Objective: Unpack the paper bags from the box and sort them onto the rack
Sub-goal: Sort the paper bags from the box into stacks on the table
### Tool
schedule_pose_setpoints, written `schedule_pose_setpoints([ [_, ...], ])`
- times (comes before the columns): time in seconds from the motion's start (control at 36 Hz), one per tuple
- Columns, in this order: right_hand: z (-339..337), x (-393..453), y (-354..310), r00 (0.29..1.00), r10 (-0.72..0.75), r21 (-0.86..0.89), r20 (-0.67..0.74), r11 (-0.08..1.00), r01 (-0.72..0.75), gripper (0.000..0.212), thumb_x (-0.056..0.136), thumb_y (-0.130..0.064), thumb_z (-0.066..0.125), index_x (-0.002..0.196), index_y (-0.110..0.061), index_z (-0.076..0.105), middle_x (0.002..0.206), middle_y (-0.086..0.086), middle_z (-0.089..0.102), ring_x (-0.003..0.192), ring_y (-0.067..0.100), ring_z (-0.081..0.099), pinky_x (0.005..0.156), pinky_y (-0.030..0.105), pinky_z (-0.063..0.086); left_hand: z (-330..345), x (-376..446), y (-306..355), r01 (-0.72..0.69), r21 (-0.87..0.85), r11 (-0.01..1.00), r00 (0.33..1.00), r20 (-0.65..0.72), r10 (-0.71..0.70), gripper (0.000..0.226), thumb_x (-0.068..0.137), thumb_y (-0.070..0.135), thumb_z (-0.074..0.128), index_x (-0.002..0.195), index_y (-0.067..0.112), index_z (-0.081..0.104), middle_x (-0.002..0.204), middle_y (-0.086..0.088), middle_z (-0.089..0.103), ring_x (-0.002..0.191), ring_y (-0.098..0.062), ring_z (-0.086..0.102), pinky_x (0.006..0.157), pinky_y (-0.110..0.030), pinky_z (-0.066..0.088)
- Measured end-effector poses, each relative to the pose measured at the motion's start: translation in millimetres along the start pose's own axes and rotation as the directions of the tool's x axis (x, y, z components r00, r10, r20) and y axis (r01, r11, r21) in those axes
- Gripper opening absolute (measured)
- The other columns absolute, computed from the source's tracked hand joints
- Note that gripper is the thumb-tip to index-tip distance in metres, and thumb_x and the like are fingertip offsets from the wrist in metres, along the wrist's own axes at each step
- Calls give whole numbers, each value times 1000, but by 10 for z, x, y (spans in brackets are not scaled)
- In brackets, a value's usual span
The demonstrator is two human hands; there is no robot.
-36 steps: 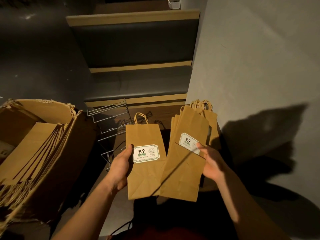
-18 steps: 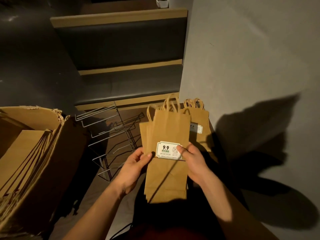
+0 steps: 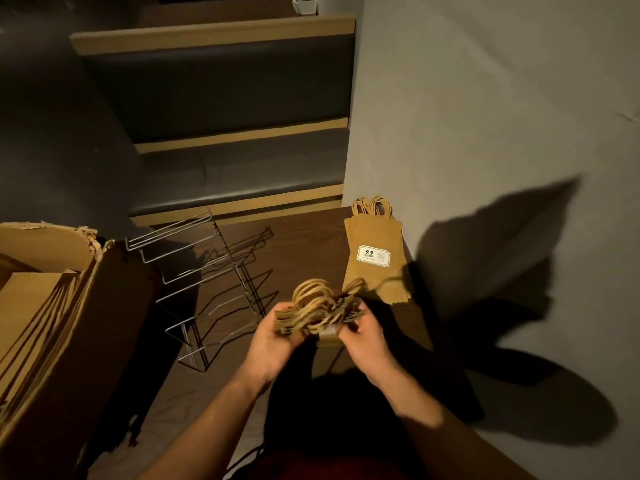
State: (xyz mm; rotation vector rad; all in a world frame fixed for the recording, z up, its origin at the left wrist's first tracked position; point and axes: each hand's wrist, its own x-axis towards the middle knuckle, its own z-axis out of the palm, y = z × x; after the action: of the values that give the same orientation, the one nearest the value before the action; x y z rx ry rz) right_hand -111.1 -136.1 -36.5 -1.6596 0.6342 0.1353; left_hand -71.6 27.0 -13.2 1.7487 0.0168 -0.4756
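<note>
**Squaring up a bundle of bags before it goes on the rack**

We are holding a bundle of paper bags [image 3: 317,311] edge-on to the camera, so what shows is mostly their twisted-paper handles looping up and the thin stacked top edges below. It hangs above the near part of the wooden table [image 3: 311,237], between the rack and the stack already set down.

We judge this to be the tidying step: the bags are out of the box and being evened into one block before sorting. Next, the bundle needs turning so it can slide into a slot, keeping the handles from snagging on the wire.

Our left hand [image 3: 273,344] is curled round the left end of the bundle, fingers underneath and thumb on top. Our right hand [image 3: 363,336] grips the right end the same way, fingers partly closed over the edges; exactly which fingers press where is too blurred to tell.

The wire rack [image 3: 207,289] stands to the left on the table, and we see no bags in its tiers. A stack of labelled bags [image 3: 375,261] lies flat near the table's right edge, beside the wall. The cardboard box [image 3: 86,323] sits at far left, with more bags [image 3: 31,306] inside.
</note>
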Motion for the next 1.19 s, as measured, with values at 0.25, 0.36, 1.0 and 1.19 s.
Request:
schedule_pose_setpoints([
  [0.25,10,104,-44,997,77,-44,5,996,-76,39,92,-13,59,128,-24,52,115,-8,60,109,9,54,95,29,42,26,77,1,17,33,999,1000,1,-17,32,83,-11,65,108,9,65,98,6,69,83,10,65,84,-9,48],
  [0.36,-10,124,76,986,138,-151,96,981,-122,32,92,-21,61,120,-32,51,115,-10,60,108,9,56,99,36,46,46,41,-46,121,-62,991,993,11,-121,28,87,-13,59,97,13,60,90,3,67,85,-8,65,71,-13,53],
  [1.0,-287,-112,406,932,239,-104,272,970,-219,78,90,-38,63,153,-22,20,154,-1,33,138,16,34,111,29,26,194,67,-382,393,-294,871,915,213,-341,84,62,-9,72,135,17,41,118,-13,67,113,-33,62,90,-45,53],
  [1.19,-623,107,79,993,61,257,97,963,-84,50,82,-23,72,126,-40,56,119,-6,67,110,17,64,90,41,54,413,368,210,246,-301,921,946,284,-160,66,84,-11,62,138,24,44,124,-8,67,114,-28,63,97,-44,52],
])
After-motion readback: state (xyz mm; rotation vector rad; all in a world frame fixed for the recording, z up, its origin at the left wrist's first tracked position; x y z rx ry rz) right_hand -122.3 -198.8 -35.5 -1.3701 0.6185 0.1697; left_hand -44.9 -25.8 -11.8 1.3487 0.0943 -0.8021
